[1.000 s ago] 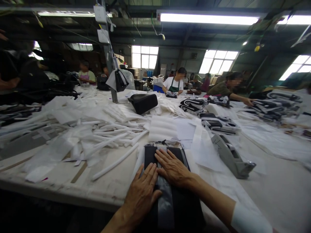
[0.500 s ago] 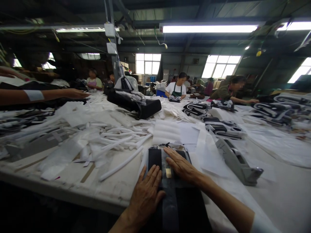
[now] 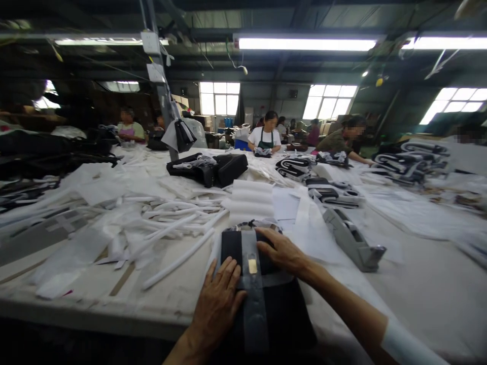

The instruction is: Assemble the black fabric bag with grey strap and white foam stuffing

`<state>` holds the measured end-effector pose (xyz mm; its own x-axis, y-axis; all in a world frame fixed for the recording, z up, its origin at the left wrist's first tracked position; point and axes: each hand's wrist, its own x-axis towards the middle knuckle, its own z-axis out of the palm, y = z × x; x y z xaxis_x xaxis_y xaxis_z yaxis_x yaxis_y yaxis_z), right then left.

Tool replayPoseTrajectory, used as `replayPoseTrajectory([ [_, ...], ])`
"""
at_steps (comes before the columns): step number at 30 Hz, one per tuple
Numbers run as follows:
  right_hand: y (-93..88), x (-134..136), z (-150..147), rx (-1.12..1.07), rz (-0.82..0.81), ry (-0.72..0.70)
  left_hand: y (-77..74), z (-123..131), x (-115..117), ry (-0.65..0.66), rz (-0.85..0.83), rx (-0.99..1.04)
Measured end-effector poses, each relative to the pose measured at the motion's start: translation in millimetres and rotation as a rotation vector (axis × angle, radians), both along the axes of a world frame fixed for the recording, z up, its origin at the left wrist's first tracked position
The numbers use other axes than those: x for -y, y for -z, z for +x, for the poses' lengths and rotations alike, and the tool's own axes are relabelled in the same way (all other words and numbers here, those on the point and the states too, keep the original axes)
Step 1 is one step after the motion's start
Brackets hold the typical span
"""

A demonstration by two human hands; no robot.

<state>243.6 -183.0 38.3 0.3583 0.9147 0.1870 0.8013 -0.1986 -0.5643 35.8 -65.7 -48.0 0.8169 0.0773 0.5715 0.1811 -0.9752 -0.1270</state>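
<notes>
A black bag (image 3: 283, 314) lies at the table's near edge, with a translucent strip (image 3: 255, 304) running down its middle over a small gold-coloured piece (image 3: 252, 266). My left hand (image 3: 220, 294) rests flat on the bag's left side, fingers spread. On the upper right part of the bag lies my right hand (image 3: 279, 249), its fingers stretched toward the strip and holding nothing. Clear wrapping shows at the bag's far end.
A grey tape dispenser (image 3: 353, 241) stands to the right. White tubes (image 3: 182, 261) and thin sheets are heaped at left. Black bags (image 3: 228, 170) lie farther back. Several people, one in a green apron (image 3: 265, 144), are across the table (image 3: 429, 294).
The view has turned rightward. My right hand has shifted off the strip toward the bag's right side. The other person's arms at far left are out of view, and the farther black bag now lies flat.
</notes>
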Motion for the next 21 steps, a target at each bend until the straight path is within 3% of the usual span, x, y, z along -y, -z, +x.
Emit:
replayPoseTrajectory([
  [2, -14.0, 17, 13, -0.054, 0.064, 0.200, 1.2, 0, -2, 0.013, 0.011, 0.008],
  [6, -14.0, 48, 29, -0.305, -0.218, 0.389, 5.4, 0, -5, 0.029, 0.044, 0.045],
  [8, -3.2, 55, 31, -0.409, -0.320, 0.415, 7.5, 0, -7, 0.033, 0.061, 0.069],
  [13, 18.4, 47, 31, -0.405, -0.363, 0.421, 9.2, 0, -11, 0.056, 0.135, 0.128],
  [18, 21.8, 39, 29, -0.402, -0.378, 0.397, 13.2, 4, -21, 0.086, 0.274, 0.232],
  [21, 14.4, 42, 26, -0.383, -0.384, 0.385, 15.2, 9, -27, 0.114, 0.333, 0.313],
])
